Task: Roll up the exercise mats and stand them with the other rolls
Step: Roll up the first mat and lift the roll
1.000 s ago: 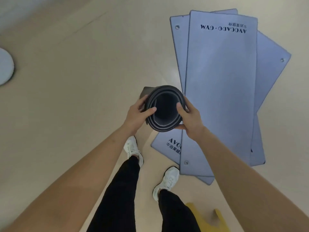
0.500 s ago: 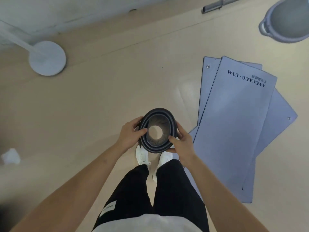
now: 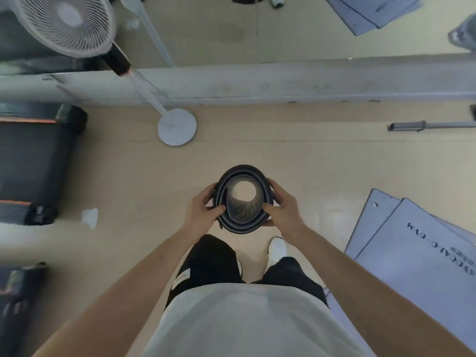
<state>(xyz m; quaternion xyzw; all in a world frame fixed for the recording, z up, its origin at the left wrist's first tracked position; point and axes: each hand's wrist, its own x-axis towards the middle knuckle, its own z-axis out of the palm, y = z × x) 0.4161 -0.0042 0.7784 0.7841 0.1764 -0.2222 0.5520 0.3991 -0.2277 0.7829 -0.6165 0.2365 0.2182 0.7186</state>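
clasping the roll (image 3: 241, 227) from both sides, the left grip (image 3: 203, 212) and right grip (image 3: 283, 210) are curled round its outer wrap, thumbs hooked over the top rim. it hangs upright above the floor, just ahead of the person's feet. the wraps sit loose and squashed to an oval, with floor showing through the core. the mat therefore looks like soft, springy foam, light but keen to unwind. its outer end seems to lie under the left grip and wants pinning. when the roll is stood on end, a hold round the body, pressing inward, would likely serve better than the rim alone. flat mats (image 3: 412, 253) lie on the floor to the right, not yet rolled. further off, a fan (image 3: 64, 24) stands and a bar (image 3: 425, 124) lies by the wall. dark rolls (image 3: 33, 163) at the left are blurred, probably the other rolls. against a second ago, the hold is unchanged. the flat mats, then close beside the feet, now lie off to the right, and the fan, wall and dark rolls have come into view.
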